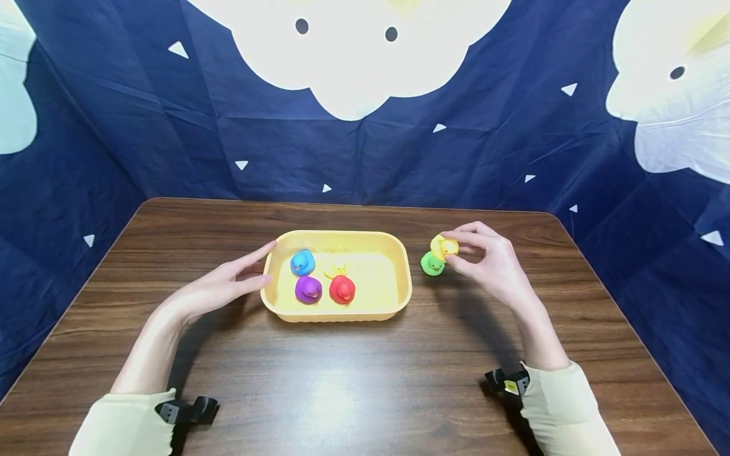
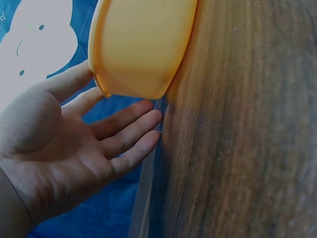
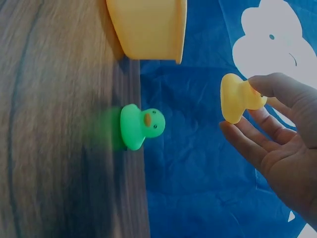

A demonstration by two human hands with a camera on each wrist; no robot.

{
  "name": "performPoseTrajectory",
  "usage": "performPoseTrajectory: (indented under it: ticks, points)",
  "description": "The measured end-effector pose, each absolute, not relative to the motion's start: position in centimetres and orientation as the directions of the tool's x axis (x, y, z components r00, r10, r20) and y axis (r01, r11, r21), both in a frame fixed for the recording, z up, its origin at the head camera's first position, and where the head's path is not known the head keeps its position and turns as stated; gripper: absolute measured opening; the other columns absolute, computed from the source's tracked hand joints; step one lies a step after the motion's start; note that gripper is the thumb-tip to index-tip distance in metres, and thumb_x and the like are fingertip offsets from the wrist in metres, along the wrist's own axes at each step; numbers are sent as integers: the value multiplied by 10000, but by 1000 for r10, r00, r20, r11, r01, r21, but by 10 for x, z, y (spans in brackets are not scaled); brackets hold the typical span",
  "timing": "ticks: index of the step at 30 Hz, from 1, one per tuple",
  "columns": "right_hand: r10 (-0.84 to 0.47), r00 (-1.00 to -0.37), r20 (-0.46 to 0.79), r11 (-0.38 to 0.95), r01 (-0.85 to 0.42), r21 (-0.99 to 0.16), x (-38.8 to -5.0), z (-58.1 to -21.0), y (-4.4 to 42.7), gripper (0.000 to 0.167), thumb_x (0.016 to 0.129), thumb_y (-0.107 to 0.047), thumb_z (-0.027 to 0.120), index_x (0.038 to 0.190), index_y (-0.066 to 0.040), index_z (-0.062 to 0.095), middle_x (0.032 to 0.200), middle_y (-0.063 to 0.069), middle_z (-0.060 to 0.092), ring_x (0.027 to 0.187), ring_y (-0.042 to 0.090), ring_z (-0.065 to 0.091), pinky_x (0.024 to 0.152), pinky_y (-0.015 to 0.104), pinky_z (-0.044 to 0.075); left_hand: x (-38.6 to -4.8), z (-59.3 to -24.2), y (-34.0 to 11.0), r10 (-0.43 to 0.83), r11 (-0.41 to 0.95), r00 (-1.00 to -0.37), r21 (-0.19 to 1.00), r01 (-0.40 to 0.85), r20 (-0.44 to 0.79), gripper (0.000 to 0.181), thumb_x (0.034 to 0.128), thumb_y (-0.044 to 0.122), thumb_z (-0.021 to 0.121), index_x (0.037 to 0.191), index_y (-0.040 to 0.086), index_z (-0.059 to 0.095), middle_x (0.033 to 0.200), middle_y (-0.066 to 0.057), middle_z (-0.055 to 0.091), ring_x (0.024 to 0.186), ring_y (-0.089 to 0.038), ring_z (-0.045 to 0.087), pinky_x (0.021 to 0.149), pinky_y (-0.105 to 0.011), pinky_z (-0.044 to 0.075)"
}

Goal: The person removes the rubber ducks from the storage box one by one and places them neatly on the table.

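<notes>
Yellow is the toy duck (image 1: 440, 247) we pinch between thumb and fingers of our right hand (image 1: 495, 263), right of centre in the head view, above a green duck (image 3: 132, 128) on the wooden table (image 1: 256, 373). Left of the frame's middle, our left hand (image 1: 213, 288), fingers spread, touches the end of a tray (image 1: 376, 278) holding a blue duck (image 1: 302, 261), a purple duck (image 1: 308, 290), a red duck (image 1: 342, 289) and another yellow duck (image 1: 336, 270).

I see the tub (image 1: 373, 278) on the table (image 1: 399, 367) between the left hand (image 1: 219, 285) and right hand (image 1: 492, 261), four ducks (image 1: 308, 290) inside, toward the left hand. The lone duck (image 1: 432, 265) stands just left of the right hand, below the held duck (image 1: 444, 246).
</notes>
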State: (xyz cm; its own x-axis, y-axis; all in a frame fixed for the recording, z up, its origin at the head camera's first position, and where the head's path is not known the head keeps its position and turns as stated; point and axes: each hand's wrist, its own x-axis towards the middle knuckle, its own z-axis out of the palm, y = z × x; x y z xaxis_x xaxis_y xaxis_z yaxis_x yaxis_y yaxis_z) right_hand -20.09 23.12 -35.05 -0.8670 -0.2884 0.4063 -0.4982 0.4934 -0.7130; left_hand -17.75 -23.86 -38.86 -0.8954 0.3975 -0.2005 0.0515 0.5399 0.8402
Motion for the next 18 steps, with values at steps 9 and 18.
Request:
performPoseTrajectory:
  ticks: [9,18]
  points:
    - [-244,-883,401,512,-469,-720,-200,-356,242,382,851,64,781,1223,-15,743,1151,145,672,989,-35,676,892,134,545,-178,-389,-239,398,540,-897,839,58,-195,716,1069,402,539,1663,298,154,1673,-138,336,1491,-366,392,1160,-574,330]
    - [-210,-902,378,507,-430,-747,-203,-361,253,406,844,84,779,1239,6,728,1151,167,662,982,-36,676,870,131,550,-178,-389,-239,390,546,-896,837,40,-212,719,1065,412,543,1661,319,151,1680,-137,320,1504,-376,367,1166,-598,316]
